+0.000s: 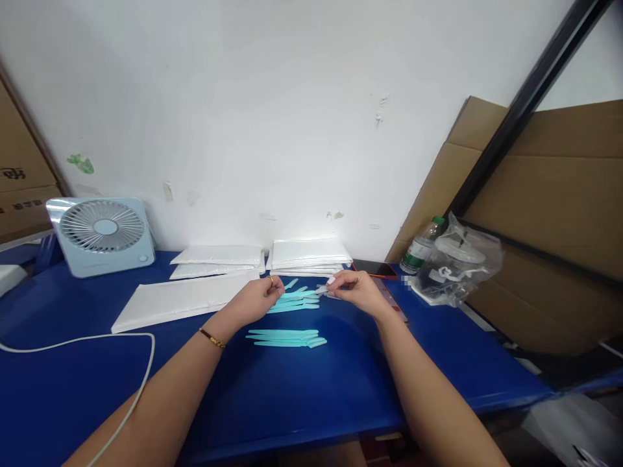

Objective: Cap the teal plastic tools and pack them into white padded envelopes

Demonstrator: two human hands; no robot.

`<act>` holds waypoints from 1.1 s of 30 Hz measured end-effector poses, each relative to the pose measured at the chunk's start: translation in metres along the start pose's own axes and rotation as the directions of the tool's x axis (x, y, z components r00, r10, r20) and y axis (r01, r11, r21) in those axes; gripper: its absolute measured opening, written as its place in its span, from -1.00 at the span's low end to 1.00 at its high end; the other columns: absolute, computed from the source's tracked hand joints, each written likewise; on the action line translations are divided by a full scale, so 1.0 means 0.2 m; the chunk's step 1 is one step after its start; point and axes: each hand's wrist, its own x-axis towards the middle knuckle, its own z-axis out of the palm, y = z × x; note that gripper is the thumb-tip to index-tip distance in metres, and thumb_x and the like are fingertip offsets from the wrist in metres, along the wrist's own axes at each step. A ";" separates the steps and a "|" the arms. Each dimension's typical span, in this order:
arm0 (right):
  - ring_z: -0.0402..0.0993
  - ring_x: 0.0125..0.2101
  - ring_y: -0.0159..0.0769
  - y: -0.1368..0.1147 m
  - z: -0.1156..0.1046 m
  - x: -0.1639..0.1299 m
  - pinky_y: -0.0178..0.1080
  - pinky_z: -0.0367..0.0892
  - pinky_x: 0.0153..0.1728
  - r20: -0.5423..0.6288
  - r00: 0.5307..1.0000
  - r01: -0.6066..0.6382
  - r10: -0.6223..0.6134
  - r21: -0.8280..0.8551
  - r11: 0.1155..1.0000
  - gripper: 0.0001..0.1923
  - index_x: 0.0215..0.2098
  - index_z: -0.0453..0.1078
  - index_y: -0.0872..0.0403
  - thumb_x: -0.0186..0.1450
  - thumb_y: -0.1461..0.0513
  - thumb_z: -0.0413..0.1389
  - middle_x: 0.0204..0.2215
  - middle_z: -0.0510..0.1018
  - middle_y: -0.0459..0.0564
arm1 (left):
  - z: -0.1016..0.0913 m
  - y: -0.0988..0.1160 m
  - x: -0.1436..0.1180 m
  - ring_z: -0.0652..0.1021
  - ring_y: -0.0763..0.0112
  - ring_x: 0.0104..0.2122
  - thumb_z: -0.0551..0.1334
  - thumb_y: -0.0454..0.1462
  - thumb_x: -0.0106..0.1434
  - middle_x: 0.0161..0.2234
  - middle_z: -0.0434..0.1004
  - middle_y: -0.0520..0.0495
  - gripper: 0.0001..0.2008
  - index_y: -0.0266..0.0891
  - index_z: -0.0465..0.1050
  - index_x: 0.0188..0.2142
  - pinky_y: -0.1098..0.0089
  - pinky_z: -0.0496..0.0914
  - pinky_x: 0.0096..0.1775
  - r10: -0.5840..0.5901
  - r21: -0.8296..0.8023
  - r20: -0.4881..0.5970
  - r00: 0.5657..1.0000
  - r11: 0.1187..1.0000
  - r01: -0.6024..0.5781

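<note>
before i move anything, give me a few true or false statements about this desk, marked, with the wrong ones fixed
1. The desk fan stands to the left of the white packets. True.
2. The plastic bottle has a red cap. False: the cap is green.
3. The left hand wears a ring. True.
4. The nearest group of turquoise eyebrow razors rests on a white packet. False: it lies on the blue table.
5. The right hand lies flat, fingers spread. False: its thumb and fingers are pinched together at a small translucent piece.
6. A clear plastic bag surrounds the lidded cup. True.
</note>
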 end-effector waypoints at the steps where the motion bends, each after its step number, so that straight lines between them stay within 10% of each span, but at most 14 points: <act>1: 0.47 -0.34 -0.30 0.00 0.00 0.00 -0.26 0.37 -0.30 0.004 1.000 0.011 -0.011 -0.015 1.000 -0.88 -0.46 0.53 0.07 0.02 0.20 0.27 -0.38 0.53 0.00 | 0.00 0.00 0.00 0.29 0.46 -0.53 -0.02 -0.06 0.22 -0.54 0.31 0.08 -0.72 -0.18 0.30 -0.39 0.46 0.16 -0.48 0.003 0.005 0.001 1.000 1.000 -0.003; 15: 0.47 -0.36 -0.30 0.02 0.11 0.02 -0.27 0.37 -0.31 0.084 0.996 0.006 -0.001 -0.057 0.998 -0.86 -0.45 0.52 0.09 0.03 0.19 0.26 -0.39 0.54 0.00 | 0.04 0.02 0.00 0.35 0.42 -0.50 -0.05 -0.07 0.24 -0.51 0.38 0.03 -0.69 -0.19 0.34 -0.34 0.43 0.18 -0.45 0.047 0.070 -0.005 0.999 0.996 -0.046; 21: 0.44 -0.37 -0.30 0.07 -0.03 0.01 -0.29 0.31 -0.32 0.006 0.996 -0.078 0.095 -0.509 0.857 -0.88 -0.40 0.50 0.07 0.11 0.21 0.16 -0.37 0.53 -0.01 | 0.02 0.03 -0.01 0.45 0.29 -0.29 0.07 -0.12 0.17 -0.31 0.49 -0.04 -0.76 -0.16 0.41 -0.30 0.36 0.24 -0.27 0.058 0.265 -0.060 0.997 0.963 -0.040; 28: 0.43 -0.43 -0.30 0.10 -0.04 0.00 -0.35 0.24 -0.41 0.036 0.968 -0.132 0.247 -0.768 0.627 -0.91 -0.45 0.50 0.06 0.06 0.27 0.16 -0.45 0.55 -0.02 | 0.03 0.07 -0.06 0.44 0.38 -0.44 0.28 -0.02 -0.06 -0.44 0.48 0.03 -0.70 -0.12 0.49 -0.37 0.45 0.20 -0.47 0.101 0.146 0.359 0.928 0.976 -0.163; 33: 0.41 -0.46 -0.33 0.07 -0.03 -0.01 -0.37 0.21 -0.47 0.021 0.960 -0.166 0.279 -0.761 0.627 -0.93 -0.49 0.46 0.08 0.01 0.31 0.14 -0.48 0.53 -0.03 | 0.04 0.08 -0.06 0.40 0.40 -0.52 0.18 -0.09 0.06 -0.50 0.48 0.01 -0.79 -0.15 0.48 -0.47 0.44 0.15 -0.51 0.079 0.144 0.341 0.937 0.980 -0.135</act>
